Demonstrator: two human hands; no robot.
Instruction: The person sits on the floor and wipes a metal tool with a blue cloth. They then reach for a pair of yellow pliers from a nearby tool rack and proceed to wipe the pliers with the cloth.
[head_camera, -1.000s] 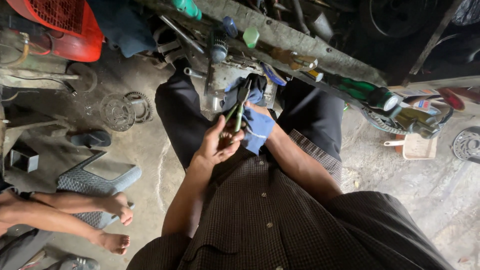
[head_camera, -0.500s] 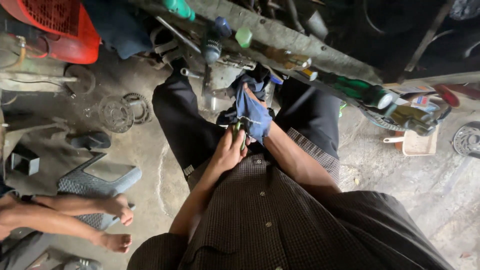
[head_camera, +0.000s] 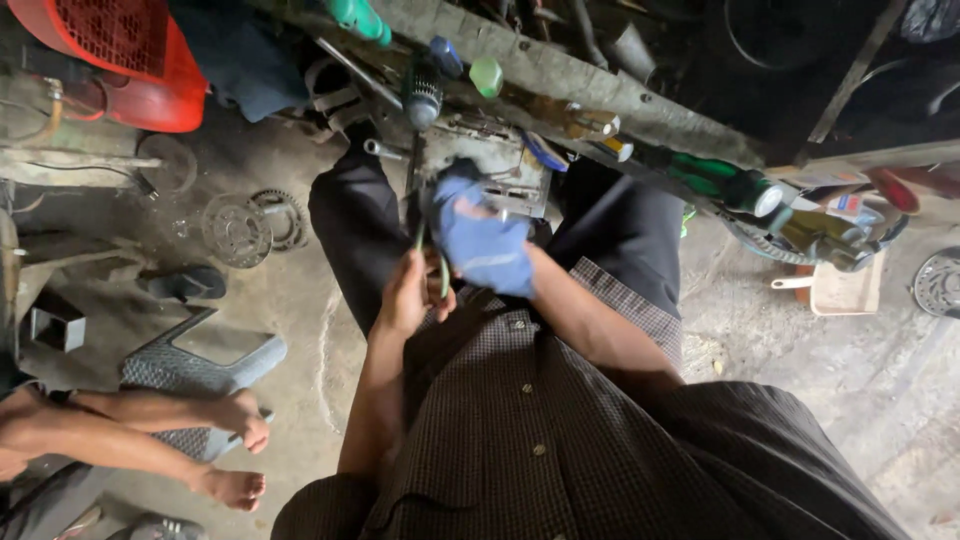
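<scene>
Pliers and rag held over the lap

The left hand (head_camera: 408, 295) grips green-handled pliers (head_camera: 432, 262), handles spread; the right hand (head_camera: 492, 250) is wrapped in a blue cloth (head_camera: 478, 240), closed over the tool's head, just near of the cluttered wooden bench (head_camera: 560, 70).

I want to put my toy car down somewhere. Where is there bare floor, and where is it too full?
Bare concrete floor lies between the sprockets, the grey plastic stool and the person's dark trouser leg. More bare floor lies right of the legs, below the beige tray. The wooden ledge above is crowded with tools and bottles.
</scene>
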